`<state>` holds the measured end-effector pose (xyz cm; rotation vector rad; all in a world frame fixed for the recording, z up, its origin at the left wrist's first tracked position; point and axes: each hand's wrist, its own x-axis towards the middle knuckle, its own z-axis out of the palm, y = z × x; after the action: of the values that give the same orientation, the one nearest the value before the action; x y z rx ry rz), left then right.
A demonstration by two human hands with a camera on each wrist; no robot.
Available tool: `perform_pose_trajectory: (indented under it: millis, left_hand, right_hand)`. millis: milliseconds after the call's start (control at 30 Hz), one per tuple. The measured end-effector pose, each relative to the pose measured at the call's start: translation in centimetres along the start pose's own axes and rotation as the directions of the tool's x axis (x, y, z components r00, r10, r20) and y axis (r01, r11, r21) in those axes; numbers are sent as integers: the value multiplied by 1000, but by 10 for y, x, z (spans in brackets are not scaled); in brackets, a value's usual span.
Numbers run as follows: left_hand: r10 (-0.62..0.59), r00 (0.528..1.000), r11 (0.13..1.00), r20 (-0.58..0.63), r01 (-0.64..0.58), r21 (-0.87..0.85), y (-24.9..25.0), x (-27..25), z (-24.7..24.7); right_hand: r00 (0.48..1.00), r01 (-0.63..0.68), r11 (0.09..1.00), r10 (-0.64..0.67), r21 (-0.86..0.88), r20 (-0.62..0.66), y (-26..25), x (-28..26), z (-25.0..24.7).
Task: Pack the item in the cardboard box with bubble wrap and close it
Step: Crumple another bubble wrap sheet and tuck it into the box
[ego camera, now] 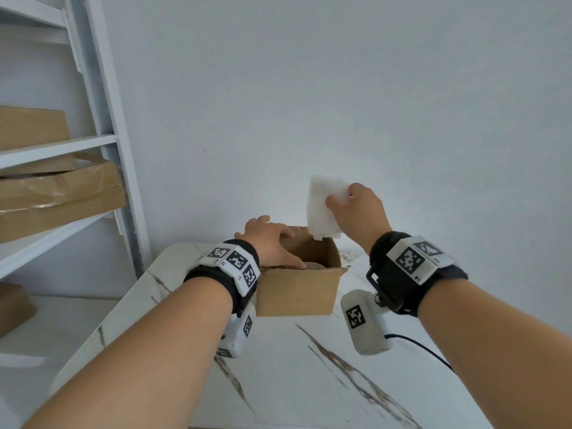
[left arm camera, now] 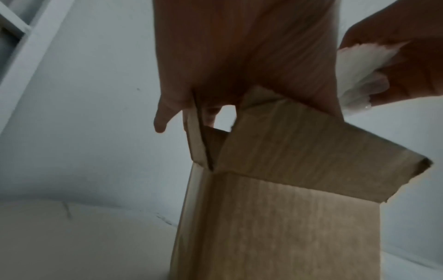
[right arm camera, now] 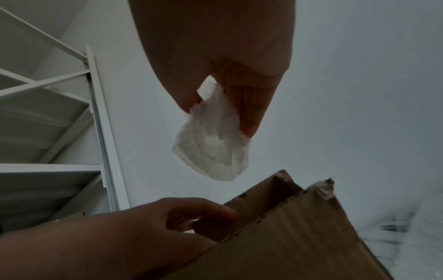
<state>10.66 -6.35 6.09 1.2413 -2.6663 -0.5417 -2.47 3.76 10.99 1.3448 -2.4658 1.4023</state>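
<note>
A small brown cardboard box [ego camera: 297, 289] stands open on the white marbled table [ego camera: 309, 382]. Something pale [ego camera: 314, 265] lies inside it, mostly hidden. My left hand [ego camera: 275, 239] reaches over the box's left side. Its fingers curl round the left flap [left arm camera: 199, 136], which the right wrist view also shows in the left hand [right arm camera: 182, 217]. My right hand [ego camera: 356, 209] pinches a folded piece of white bubble wrap [ego camera: 325, 209] between thumb and fingers. The bubble wrap [right arm camera: 213, 147] hangs just above the box's far right corner, apart from the cardboard.
A white metal shelf unit [ego camera: 102, 119] stands at the left against the wall, with flat cardboard boxes [ego camera: 55, 193] stacked on its shelves. A black cable [ego camera: 427, 351] trails across the table on the right. The wall rises right behind the box.
</note>
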Motion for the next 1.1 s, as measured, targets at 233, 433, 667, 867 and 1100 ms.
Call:
perform_pose_trajectory:
  millis: [233, 433, 667, 867, 1100]
  left_hand:
    - [46, 998, 999, -37, -45, 26, -6, -9, 8]
    - [95, 991, 986, -97, -80, 150, -2, -25, 15]
    - [187, 913, 973, -362, -121, 196, -4, -42, 25]
    - [266, 847, 963, -461, -214, 161, -6, -50, 25]
    - [257, 830, 966, -495, -222, 130, -10, -57, 30]
  right_hand:
    - [954, -145, 988, 153, -51, 257, 0, -17, 12]
    - [977, 45, 896, 52, -442, 206, 5, -37, -2]
    - [982, 70, 871, 26, -486, 188, 17, -51, -3]
    - [973, 125, 811, 14, -571, 232, 24, -60, 11]
    - [927, 92, 851, 117, -517, 357, 30, -67, 38]
